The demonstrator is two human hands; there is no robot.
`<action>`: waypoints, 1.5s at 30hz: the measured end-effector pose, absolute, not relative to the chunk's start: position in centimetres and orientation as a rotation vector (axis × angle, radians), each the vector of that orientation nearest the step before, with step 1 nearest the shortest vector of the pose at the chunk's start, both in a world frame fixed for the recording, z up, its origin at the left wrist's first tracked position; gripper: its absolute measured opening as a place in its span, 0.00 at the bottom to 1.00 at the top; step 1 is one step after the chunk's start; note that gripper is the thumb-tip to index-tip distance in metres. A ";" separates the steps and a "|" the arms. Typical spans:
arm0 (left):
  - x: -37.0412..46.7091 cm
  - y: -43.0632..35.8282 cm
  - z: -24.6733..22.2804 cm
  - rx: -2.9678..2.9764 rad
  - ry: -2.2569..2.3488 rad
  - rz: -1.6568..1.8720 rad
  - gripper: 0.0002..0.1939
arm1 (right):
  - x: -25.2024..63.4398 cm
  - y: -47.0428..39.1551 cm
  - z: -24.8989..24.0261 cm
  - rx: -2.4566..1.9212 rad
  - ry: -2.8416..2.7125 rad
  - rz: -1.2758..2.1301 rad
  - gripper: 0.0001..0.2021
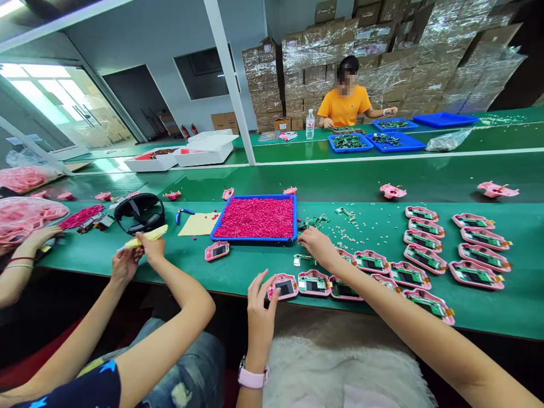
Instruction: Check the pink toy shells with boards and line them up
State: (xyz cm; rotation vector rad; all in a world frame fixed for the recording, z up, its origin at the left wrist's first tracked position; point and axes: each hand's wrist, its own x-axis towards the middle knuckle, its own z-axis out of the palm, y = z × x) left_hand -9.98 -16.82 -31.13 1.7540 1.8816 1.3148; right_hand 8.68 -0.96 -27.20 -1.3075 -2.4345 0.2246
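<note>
My left hand (pixel 260 303), with a pink watch on its wrist, has thumb and fingers around the left end of a pink handheld game case (pixel 285 287) with a dark screen, at the table's front edge. Stretched across the row, my right hand (pixel 319 247) has its fingers pinched together by the tray's right front corner; what they hold, if anything, is hidden. Beneath it lies a small green circuit board (pixel 304 260). Pink buttons (pixel 257 218) fill the blue tray (pixel 255 239). To the right, several open pink half-cases (pixel 313 283) with boards inside lie in rows.
At left, a co-worker's hands (pixel 151 249) hold a yellow piece near black headphones (pixel 140 212). Loose boards and small white parts (pixel 361 226) lie scattered right of the tray. Pink parts sit along the green belt (pixel 340 181). A person in orange (pixel 346 107) works opposite.
</note>
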 end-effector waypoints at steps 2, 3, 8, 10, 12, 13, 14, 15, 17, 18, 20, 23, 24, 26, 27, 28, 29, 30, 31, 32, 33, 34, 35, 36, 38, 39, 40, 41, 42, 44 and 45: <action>-9.6 -17.1 -29.7 1.679 1.897 1.349 0.16 | 8.7 -3.2 -26.9 -1.169 -2.395 0.238 0.07; -9.3 -17.3 -28.9 1.631 1.888 1.359 0.16 | 8.6 -4.6 -26.9 -1.034 -2.362 0.263 0.06; -7.0 -18.6 -26.5 1.231 1.674 1.284 0.22 | 8.6 -11.3 -26.8 -0.455 -2.084 0.342 0.06; -6.2 -19.2 -26.4 1.072 1.573 1.293 0.23 | 8.9 -13.0 -26.4 -0.435 -2.069 0.283 0.09; -5.5 -19.7 -26.7 0.914 1.471 1.352 0.21 | 9.4 -13.9 -25.7 -0.419 -2.079 0.228 0.10; -5.2 -19.9 -26.9 0.823 1.413 1.384 0.19 | 9.7 -14.2 -25.4 -0.408 -2.089 0.206 0.11; -5.0 -20.0 -27.2 0.732 1.348 1.412 0.19 | 9.9 -14.4 -25.1 -0.395 -2.102 0.188 0.11; -4.8 -20.1 -27.5 0.647 1.285 1.434 0.18 | 10.1 -14.6 -24.8 -0.385 -2.117 0.177 0.12; -4.6 -20.3 -28.0 0.535 1.187 1.465 0.19 | 10.2 -14.8 -24.6 -0.377 -2.133 0.194 0.13; -4.6 -20.4 -28.2 0.518 1.163 1.473 0.19 | 10.3 -14.9 -24.6 -0.382 -2.121 0.233 0.14; -4.7 -20.5 -28.5 0.525 1.162 1.472 0.17 | 10.2 -15.0 -25.0 -0.420 -2.058 0.341 0.13; -5.0 -20.6 -28.9 0.552 1.175 1.443 0.16 | 10.1 -14.8 -25.7 -0.501 -1.972 0.409 0.11; -5.1 -20.6 -29.1 0.553 1.174 1.435 0.16 | 10.2 -14.7 -25.9 -0.518 -1.966 0.398 0.10; -5.3 -20.6 -29.5 0.551 1.179 1.417 0.17 | 10.2 -14.5 -26.2 -0.526 -1.982 0.368 0.09; -5.3 -20.5 -29.7 0.548 1.187 1.405 0.18 | 10.3 -14.4 -26.2 -0.520 -1.996 0.357 0.09; -5.4 -20.5 -29.9 0.543 1.202 1.396 0.18 | 10.3 -14.3 -26.3 -0.514 -2.009 0.351 0.09; -5.5 -20.4 -30.1 0.537 1.226 1.389 0.19 | 10.3 -14.3 -26.3 -0.510 -2.020 0.346 0.08; -5.5 -20.3 -30.2 0.533 1.253 1.386 0.20 | 10.3 -14.3 -26.3 -0.508 -2.026 0.342 0.08; -5.5 -20.2 -30.4 0.530 1.279 1.385 0.21 | 10.3 -14.3 -26.3 -0.508 -2.031 0.340 0.08; -5.5 -20.2 -30.4 0.529 1.302 1.387 0.22 | 10.3 -14.3 -26.3 -0.509 -2.038 0.340 0.08; -5.5 -20.1 -30.4 0.528 1.318 1.392 0.22 | 10.3 -14.3 -26.3 -0.511 -2.050 0.341 0.08; -5.3 -20.1 -30.4 0.527 1.326 1.396 0.23 | 10.2 -14.3 -26.3 -0.508 -2.062 0.343 0.08; -5.2 -20.1 -30.3 0.527 1.331 1.400 0.23 | 10.2 -14.2 -26.3 -0.500 -2.073 0.345 0.08; -5.0 -20.1 -30.2 0.527 1.336 1.404 0.24 | 10.1 -14.1 -26.3 -0.490 -2.082 0.347 0.08; -4.6 -20.2 -29.9 0.535 1.353 1.409 0.25 | 10.0 -13.9 -26.4 -0.469 -2.094 0.343 0.08; -4.5 -20.2 -29.8 0.544 1.364 1.409 0.25 | 10.0 -13.8 -26.4 -0.459 -2.096 0.340 0.08; -4.4 -20.3 -29.7 0.553 1.377 1.406 0.25 | 10.0 -13.7 -26.4 -0.451 -2.092 0.341 0.09; -4.4 -20.4 -29.6 0.555 1.385 1.400 0.25 | 9.9 -13.6 -26.4 -0.446 -2.082 0.350 0.09; -4.6 -20.4 -29.6 0.571 1.395 1.401 0.26 | 9.9 -13.5 -26.3 -0.449 -2.065 0.369 0.09; -5.5 -20.3 -29.7 0.730 1.488 1.439 0.27 | 9.9 -13.5 -26.2 -0.488 -2.010 0.444 0.08; -6.2 -20.1 -29.9 0.891 1.591 1.463 0.29 | 10.0 -13.5 -26.1 -0.528 -1.975 0.497 0.08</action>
